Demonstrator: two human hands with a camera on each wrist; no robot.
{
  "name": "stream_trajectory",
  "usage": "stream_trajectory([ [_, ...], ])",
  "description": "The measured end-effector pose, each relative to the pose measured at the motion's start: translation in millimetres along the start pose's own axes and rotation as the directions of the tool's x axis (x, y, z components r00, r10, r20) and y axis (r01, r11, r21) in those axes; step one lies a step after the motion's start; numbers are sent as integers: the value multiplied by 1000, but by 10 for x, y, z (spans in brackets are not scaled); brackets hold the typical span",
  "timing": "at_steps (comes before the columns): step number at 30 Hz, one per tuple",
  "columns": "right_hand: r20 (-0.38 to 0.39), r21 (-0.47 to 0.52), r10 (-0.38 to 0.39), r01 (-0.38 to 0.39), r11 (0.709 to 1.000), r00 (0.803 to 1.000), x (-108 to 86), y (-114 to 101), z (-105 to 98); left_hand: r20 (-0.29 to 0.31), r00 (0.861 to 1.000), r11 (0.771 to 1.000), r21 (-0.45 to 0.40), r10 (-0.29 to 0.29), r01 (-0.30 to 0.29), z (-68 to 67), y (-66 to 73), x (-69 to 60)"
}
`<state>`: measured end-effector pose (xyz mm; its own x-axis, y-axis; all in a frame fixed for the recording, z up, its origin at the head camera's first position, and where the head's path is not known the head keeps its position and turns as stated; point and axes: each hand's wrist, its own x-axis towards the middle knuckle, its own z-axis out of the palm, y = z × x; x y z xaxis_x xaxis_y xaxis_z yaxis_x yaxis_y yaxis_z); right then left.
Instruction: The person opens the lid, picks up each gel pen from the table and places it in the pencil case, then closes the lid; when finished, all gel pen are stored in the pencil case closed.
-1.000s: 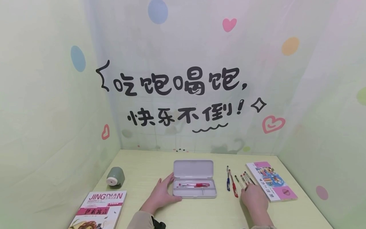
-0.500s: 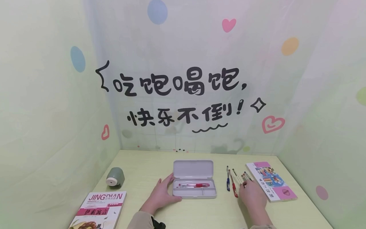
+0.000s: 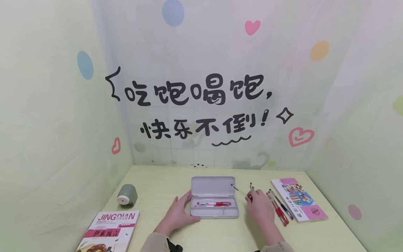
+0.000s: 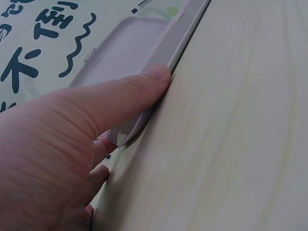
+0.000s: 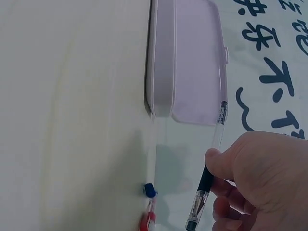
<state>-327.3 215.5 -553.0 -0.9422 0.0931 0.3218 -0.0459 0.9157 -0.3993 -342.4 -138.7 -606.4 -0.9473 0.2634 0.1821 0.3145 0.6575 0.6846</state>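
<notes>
An open pale pencil case (image 3: 213,185) lies on the table with red-capped pens (image 3: 220,203) in its rear compartment. My left hand (image 3: 179,214) grips its left end; in the left wrist view the thumb (image 4: 130,91) lies along the case's front wall (image 4: 175,38), fingers partly hidden behind. Right of the case, my right hand (image 3: 261,211) pinches a black pen (image 5: 207,178) between thumb and fingers, its thin end pointing toward the lid (image 5: 197,62). Red pens (image 3: 279,211) and a dark blue pen (image 3: 284,207) lie right of this hand; other pens are partly hidden by it.
A pink and white book (image 3: 311,211) lies at the right, close to the loose pens. At the left stand a grey-green sharpener (image 3: 128,194) and, nearer, another book (image 3: 110,227). Patterned cloth walls (image 3: 201,154) enclose the table (image 3: 157,178) at the back and sides.
My right hand has moved left from the loose pens toward the case, carrying the black pen, and uncovered the red and blue pens near the book. My left hand has stayed put.
</notes>
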Motion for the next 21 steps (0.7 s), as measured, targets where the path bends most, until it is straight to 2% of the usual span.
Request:
stream_trajectory([
  [8, -16, -25, -159, 158, 987, 987, 23, -372, 159, 2, 1000, 1000, 8, -5, 5, 4, 0, 1],
  [21, 28, -78, -271, 273, 959, 962, 35, -849, 430, -7, 1000, 1000, 5, 0, 0, 1, 23, 1],
])
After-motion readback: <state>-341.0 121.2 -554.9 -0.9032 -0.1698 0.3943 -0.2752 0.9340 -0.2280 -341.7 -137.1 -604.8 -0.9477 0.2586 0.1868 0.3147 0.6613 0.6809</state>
